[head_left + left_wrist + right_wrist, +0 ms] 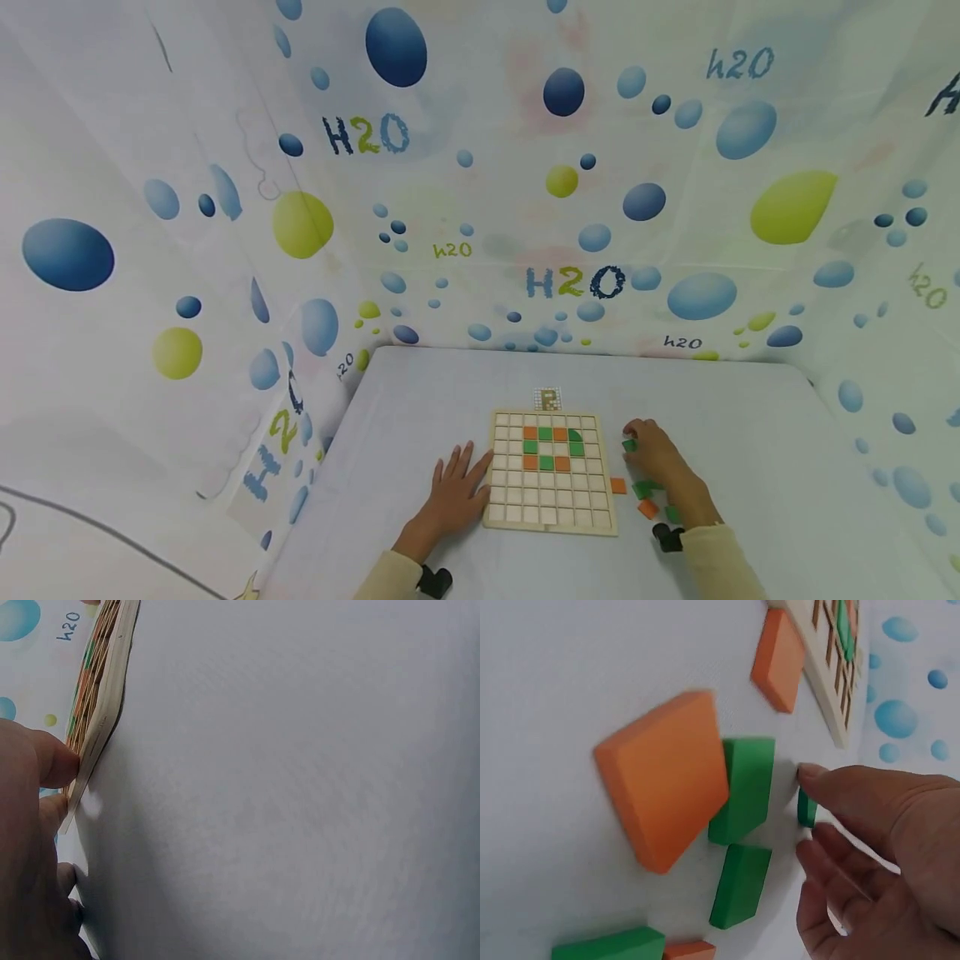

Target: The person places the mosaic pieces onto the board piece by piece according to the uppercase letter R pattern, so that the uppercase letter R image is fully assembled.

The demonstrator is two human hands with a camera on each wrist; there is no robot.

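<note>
A square wooden grid board lies on the table, with orange and green tiles set in a ring in its upper part. My left hand rests flat with spread fingers at the board's left edge; in the left wrist view its thumb touches the board's side. To the right of the board, my right hand pinches a small green tile between thumb and fingers. Loose tiles lie near that wrist: a large-looking orange tile, green tiles, and another orange tile beside the board's edge.
A small printed card with a grid pattern sits at the board's far edge. The white-covered table meets a hanging sheet with blue and yellow-green dots behind and at the sides. Black wrist devices are at both sleeves.
</note>
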